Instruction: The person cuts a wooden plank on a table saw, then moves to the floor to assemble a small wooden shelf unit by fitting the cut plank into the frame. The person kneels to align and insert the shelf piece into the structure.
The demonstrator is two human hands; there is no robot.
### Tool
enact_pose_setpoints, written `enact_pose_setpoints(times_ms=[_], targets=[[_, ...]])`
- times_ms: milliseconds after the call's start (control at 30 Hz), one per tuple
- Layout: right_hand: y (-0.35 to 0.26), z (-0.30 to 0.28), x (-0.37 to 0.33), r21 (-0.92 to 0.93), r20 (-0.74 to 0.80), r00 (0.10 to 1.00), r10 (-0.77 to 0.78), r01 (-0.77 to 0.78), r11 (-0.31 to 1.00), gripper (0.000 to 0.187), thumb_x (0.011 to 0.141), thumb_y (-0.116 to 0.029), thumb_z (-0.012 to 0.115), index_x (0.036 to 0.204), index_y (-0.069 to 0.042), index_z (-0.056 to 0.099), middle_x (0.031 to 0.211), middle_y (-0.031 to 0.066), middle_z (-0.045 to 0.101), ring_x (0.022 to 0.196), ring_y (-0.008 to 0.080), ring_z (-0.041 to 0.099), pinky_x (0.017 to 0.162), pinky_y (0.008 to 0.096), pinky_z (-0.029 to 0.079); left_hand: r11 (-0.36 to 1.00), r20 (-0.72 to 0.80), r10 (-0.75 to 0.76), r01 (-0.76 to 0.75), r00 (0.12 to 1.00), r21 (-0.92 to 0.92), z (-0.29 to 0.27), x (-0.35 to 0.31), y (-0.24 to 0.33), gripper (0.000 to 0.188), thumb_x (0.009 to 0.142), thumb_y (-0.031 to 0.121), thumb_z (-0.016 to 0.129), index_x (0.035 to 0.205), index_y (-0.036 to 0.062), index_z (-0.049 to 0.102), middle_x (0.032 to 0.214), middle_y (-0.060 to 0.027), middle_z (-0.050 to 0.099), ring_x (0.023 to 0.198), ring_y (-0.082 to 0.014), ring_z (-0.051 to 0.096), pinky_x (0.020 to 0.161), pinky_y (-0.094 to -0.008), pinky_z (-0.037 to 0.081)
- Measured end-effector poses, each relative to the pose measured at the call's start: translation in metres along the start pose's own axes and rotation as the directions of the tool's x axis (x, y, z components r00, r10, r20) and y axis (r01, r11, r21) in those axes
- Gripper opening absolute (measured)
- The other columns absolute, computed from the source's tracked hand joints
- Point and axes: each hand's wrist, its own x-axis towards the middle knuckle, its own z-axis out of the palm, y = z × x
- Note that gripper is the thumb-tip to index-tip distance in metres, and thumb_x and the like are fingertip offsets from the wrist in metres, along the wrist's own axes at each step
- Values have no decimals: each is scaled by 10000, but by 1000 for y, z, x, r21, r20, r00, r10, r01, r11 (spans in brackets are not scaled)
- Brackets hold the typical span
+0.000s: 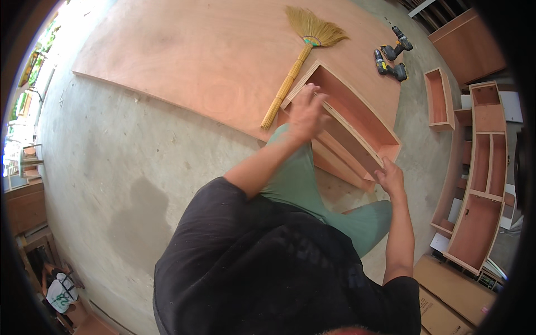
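Observation:
A long open plywood box, drawer-like with a reddish inside, rests tilted in front of my bent knee. My right hand has its fingers closed on the near right corner of the box. Over the box's left end hovers my left hand, slightly blurred, its fingers apart; whether it touches the rim I cannot tell. Another plywood piece shows below the box, partly hidden by it and my leg. A straw broom lies just left of the box.
A large plywood sheet lies on the concrete floor. Two cordless drills lie at its far right. A smaller open box, a long compartmented cabinet frame and cardboard boxes line the right side.

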Motion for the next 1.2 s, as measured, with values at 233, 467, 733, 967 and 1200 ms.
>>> enact_pose_setpoints(times_ms=[233,467,733,967,1200], targets=[[0,-3,1,-64,-6,1000,-9,9,998,333,789,-152,732,1049,-70,541,979,211,664,955,445,619,758,510,502,899,-101,-397,365,912,-243,14,-15,-91,584,682,61,828,1215,94,593,1285,-147,520,1219,-346,510,996,-462,454],[5,-1,-4,-46,12,1000,24,-24,999,358,799,-179,727,1091,-85,543,973,214,663,954,442,619,775,515,495,841,205,-397,444,894,-309,36,-24,-122,218,840,30,686,1055,55,659,1034,-181,628,904,-348,660,774,-411,560],[22,-12,-11,-64,75,996,47,-42,997,317,791,-159,741,956,-63,488,923,181,663,922,426,621,762,501,480,974,279,-192,218,941,-62,33,-29,-154,304,870,18,564,1110,168,677,1089,-143,608,883,-375,643,757,-451,548],[12,-9,-18,-21,20,998,62,-62,998,317,785,-154,741,947,-62,485,892,176,651,912,419,621,735,500,472,939,380,-333,342,863,45,12,-21,-140,458,884,97,603,1332,184,572,1241,-129,625,996,-362,652,840,-475,542],[-6,-6,9,53,-67,996,-53,57,997,321,764,-140,741,921,-48,477,864,177,608,871,431,595,699,499,459,923,352,-367,385,861,21,2,-15,-132,444,862,59,641,1298,130,598,1204,-115,641,1006,-294,684,856,-410,552]])
